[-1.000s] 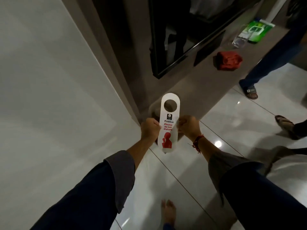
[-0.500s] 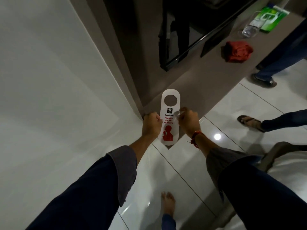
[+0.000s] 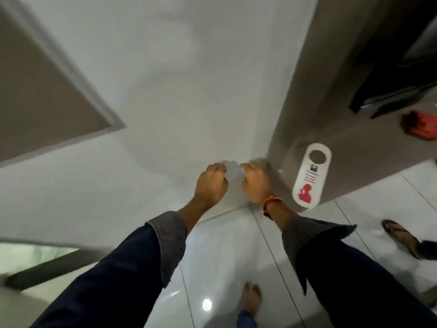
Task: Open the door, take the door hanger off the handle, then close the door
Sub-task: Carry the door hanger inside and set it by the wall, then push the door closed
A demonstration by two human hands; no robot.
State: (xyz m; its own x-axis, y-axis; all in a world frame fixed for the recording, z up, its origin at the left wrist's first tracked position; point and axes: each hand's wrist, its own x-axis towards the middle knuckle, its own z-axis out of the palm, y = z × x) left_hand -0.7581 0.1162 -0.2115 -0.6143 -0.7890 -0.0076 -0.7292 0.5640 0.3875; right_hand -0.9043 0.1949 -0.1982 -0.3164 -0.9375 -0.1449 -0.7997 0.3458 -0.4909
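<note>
Door hanger [image 3: 311,175] lies on shelf [image 3: 354,162] beside fisted hands [image 3: 233,183].

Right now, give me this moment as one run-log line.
door hanger: off to the right, in neither hand | left hand: fisted near white door | right hand: fisted beside it | handle: not visible

- Left sleeve [image 3: 113,278]: dark navy cloth running the length of the forearm, loose in cut.
- Left cuff [image 3: 169,242]: turned back to show a grey lining, ending in a broad folded band short of the wrist.
- Left hand [image 3: 211,184]: bare, with no ring or band to be seen.
- Right sleeve [image 3: 369,285]: the same dark navy cloth, wide and loose.
- Right cuff [image 3: 309,235]: grey lining folded back, its edge flaring out to a loose point on the right.
- Right hand [image 3: 255,185]: bare.
- Wrist thread [image 3: 270,204]: red and orange cord wound round the right wrist, with a short loose end hanging down.
- Foot [image 3: 252,298]: bare on the near floor, above a blue trouser hem [image 3: 246,319].
</note>
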